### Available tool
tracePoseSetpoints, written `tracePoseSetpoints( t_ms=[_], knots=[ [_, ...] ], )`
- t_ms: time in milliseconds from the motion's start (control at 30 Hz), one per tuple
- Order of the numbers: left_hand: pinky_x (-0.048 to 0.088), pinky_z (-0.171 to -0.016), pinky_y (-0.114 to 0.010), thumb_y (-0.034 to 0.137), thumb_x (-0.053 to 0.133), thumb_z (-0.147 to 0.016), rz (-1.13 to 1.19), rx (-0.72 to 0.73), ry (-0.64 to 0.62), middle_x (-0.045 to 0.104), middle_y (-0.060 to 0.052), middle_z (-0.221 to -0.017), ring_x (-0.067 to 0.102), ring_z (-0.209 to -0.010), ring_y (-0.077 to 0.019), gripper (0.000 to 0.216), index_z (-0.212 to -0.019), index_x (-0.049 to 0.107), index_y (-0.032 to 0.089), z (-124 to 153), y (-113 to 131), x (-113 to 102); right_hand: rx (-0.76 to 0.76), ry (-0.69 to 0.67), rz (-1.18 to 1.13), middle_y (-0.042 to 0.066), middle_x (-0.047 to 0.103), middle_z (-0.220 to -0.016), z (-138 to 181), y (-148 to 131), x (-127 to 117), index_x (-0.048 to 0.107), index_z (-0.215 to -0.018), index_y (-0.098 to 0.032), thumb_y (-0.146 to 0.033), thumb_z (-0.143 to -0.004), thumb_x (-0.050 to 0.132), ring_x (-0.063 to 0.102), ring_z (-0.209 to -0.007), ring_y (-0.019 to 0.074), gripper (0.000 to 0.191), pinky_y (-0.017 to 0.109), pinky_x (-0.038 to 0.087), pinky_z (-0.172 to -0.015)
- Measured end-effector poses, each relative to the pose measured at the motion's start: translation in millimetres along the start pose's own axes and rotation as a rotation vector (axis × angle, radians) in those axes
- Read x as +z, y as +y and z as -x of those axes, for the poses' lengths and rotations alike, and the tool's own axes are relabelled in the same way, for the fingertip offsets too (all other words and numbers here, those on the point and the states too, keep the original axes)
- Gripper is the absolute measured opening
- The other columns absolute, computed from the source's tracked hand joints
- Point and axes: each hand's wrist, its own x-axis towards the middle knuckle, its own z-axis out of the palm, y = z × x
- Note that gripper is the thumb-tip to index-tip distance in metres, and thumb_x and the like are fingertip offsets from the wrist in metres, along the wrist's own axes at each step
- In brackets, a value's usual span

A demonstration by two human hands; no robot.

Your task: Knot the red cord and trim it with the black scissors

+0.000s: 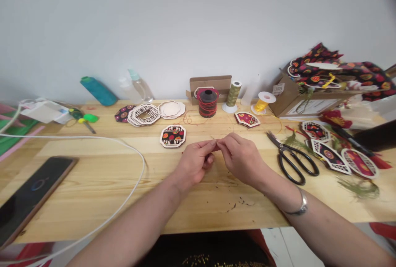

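Note:
Over the middle of the wooden table, my left hand and my right hand meet fingertip to fingertip. Both are closed in a pinch. A thin strand seems to show at the fingertips, too fine to name. Just left of the hands lies an octagonal ornament with a pale lattice frame over dark patterned fabric. To the right rest black-handled scissors, blades pointing up and left. Behind the hands stands a dark spool of red cord, with loose red cord trailing left from it.
Lattice frames are stacked at the back left. A fan-shaped ornament, a yellow spool and a cardboard box of fabric stand at the back right. A phone and a white cable occupy the left side.

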Motion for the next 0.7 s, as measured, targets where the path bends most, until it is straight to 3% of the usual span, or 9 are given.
tracePoseSetpoints(
  t_ms=[200, 700],
  knots=[
    [0.016, -0.034, -0.011, 0.026, 0.083, -0.056, 0.079, -0.037, 0.029, 0.053, 0.003, -0.056, 0.035, -0.036, 0.0020, 0.032, -0.078, 0.071, 0.007, -2.4, 1.4, -2.2, -0.026, -0.039, 0.014, 0.007, 0.059, -0.069, 1.5, -3.3, 1.2, 0.060, -0.076, -0.012, -0.012, -0.088, 0.041, 0.053, -0.060, 0.0155, 0.022, 0.026, 0.039, -0.054],
    [0.018, -0.033, -0.012, 0.027, 0.085, -0.051, 0.034, 0.006, 0.073, 0.049, 0.005, -0.049, 0.033, -0.036, 0.0008, 0.031, -0.065, 0.064, 0.009, -1.2, 3.6, 1.1, 0.001, -0.068, -0.025, 0.007, 0.059, -0.069, 1.1, -6.8, -1.8, 0.059, -0.076, -0.013, -0.013, -0.089, 0.040, 0.053, -0.061, 0.0152, 0.023, 0.026, 0.039, -0.055]
  ],
)
